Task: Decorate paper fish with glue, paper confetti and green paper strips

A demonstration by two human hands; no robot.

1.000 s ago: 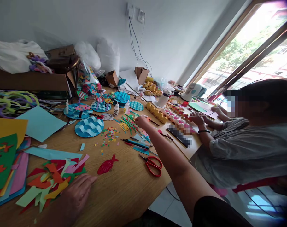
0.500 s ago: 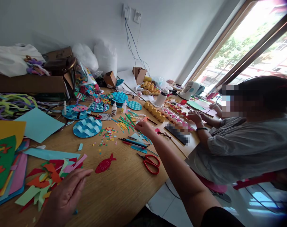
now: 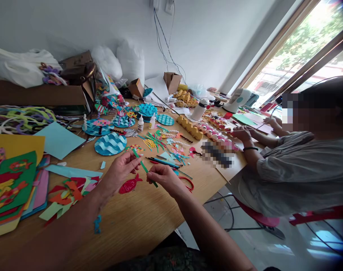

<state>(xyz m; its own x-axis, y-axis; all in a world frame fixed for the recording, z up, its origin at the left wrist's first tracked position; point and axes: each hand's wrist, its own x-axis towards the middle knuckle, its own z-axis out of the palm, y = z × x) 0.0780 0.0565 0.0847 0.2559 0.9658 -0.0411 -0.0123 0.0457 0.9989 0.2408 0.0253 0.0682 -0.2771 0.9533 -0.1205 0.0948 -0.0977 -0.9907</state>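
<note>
Between my hands, above the wooden table, is a narrow green paper strip (image 3: 144,166), slanting down to the right. My left hand (image 3: 121,168) pinches it near its upper end, and my right hand (image 3: 162,176) grips it near the lower end. Beneath them on the table lies a red paper fish (image 3: 129,185). Red-handled scissors (image 3: 188,183) are partly covered by my right hand. Just beyond the hands are several pencils or pens (image 3: 166,162) and a pile of green and yellow strips (image 3: 154,141).
Colourful paper scraps (image 3: 66,194) and stacked coloured sheets (image 3: 41,195) lie on the left. Blue wavy discs (image 3: 110,143) and two small glue bottles (image 3: 140,123) stand farther back. A co-worker (image 3: 298,150) sits at the right beside painted egg-carton strips (image 3: 190,127).
My right hand has come back from the strip pile with a green strip. My left hand has risen to meet it, and both now hold the strip. The view has shifted slightly.
</note>
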